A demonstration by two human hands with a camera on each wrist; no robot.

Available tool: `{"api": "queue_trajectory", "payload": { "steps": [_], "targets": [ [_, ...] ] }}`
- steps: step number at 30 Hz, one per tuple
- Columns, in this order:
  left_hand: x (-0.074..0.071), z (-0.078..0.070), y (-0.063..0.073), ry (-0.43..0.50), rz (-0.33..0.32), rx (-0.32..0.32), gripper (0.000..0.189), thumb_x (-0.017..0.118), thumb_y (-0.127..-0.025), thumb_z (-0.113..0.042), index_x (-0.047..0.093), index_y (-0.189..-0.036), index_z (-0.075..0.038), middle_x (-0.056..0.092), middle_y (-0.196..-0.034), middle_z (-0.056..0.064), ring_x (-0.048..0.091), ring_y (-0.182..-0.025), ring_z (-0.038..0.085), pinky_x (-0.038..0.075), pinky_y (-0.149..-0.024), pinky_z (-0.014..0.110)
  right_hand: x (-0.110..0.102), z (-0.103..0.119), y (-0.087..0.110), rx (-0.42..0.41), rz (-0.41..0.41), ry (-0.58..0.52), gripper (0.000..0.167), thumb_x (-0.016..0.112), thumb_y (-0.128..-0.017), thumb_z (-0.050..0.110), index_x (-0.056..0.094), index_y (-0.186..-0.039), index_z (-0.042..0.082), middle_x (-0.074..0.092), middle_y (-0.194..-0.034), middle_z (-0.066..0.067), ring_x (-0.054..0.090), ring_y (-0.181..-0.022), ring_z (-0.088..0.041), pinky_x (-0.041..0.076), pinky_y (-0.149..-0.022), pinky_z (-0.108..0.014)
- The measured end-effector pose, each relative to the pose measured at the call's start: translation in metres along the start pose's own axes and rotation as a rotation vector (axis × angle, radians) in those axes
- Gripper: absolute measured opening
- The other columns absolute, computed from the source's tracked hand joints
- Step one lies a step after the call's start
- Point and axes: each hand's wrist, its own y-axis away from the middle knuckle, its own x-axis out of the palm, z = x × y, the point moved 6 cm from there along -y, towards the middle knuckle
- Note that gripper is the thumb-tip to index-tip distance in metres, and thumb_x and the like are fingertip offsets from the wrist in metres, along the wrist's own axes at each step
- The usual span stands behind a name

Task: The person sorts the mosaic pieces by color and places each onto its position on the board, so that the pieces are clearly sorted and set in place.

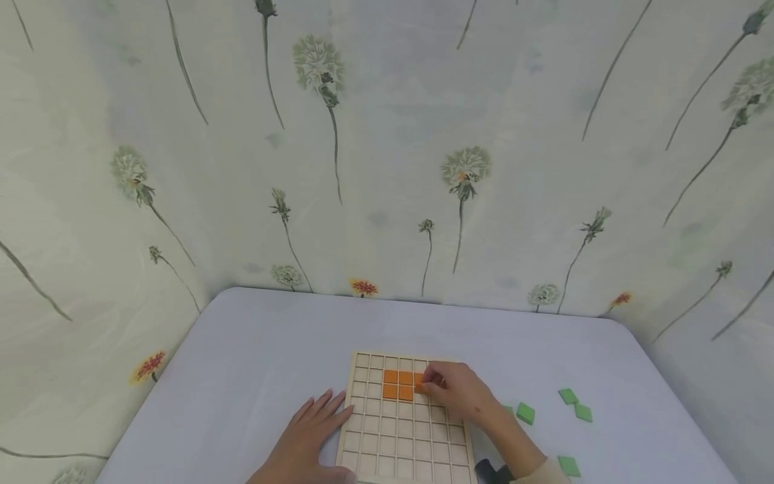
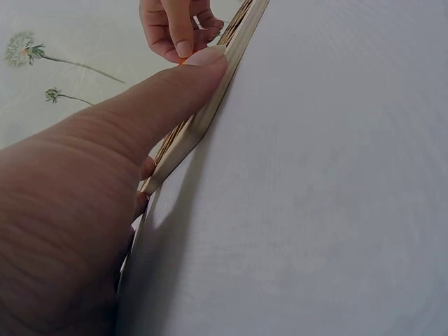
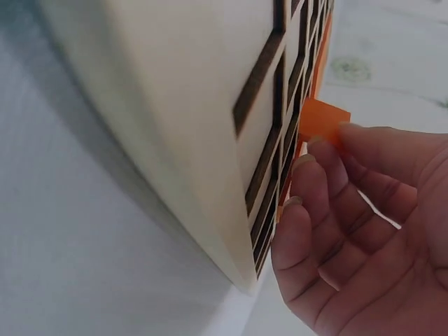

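A pale wooden grid board (image 1: pixel 387 427) lies on the white table, with several orange square tiles (image 1: pixel 406 392) set side by side in cells of its upper middle. My right hand (image 1: pixel 462 393) is over the board's upper right part. Between thumb and fingers it pinches an orange tile (image 3: pixel 322 120), which stands tilted against the grid in the right wrist view. At the board's left side, my left hand (image 1: pixel 308 440) rests with fingers straight, the fingertips touching the edge. Its thumb (image 2: pixel 168 98) lies along the near edge in the left wrist view.
Several green tiles lie loose on the table right of the board, among them one green tile (image 1: pixel 525 413) near my right wrist and another (image 1: pixel 568 466) closer to me. A flower-patterned cloth (image 1: pixel 387 168) hangs behind the table.
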Motion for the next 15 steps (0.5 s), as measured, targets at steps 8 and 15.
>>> {"api": "queue_trajectory", "payload": {
  "steps": [8,15],
  "targets": [
    [-0.0015,-0.0009,0.0013,0.004,0.003,-0.012,0.108,0.075,-0.075,-0.077,0.046,-0.159,-0.015,0.035,-0.168,0.007,0.024,-0.157,0.034,0.019,-0.126,0.058,0.0005,0.0039,0.0018,-0.013,0.023,0.043,0.006,0.072,-0.099,0.017,0.074,-0.094,0.018,0.066,-0.085,0.014,0.058,-0.077,-0.006,0.052,-0.068,-0.031],
    [-0.0012,-0.0016,0.0011,0.009,0.008,-0.019,0.109,0.075,-0.075,-0.077,0.046,-0.159,-0.015,0.035,-0.169,0.006,0.023,-0.157,0.034,0.018,-0.126,0.058,0.0011,0.0031,0.0026,-0.019,0.029,0.067,0.005,0.073,-0.099,0.019,0.075,-0.094,0.017,0.069,-0.088,0.011,0.061,-0.080,-0.008,0.054,-0.071,-0.034]
  ]
}}
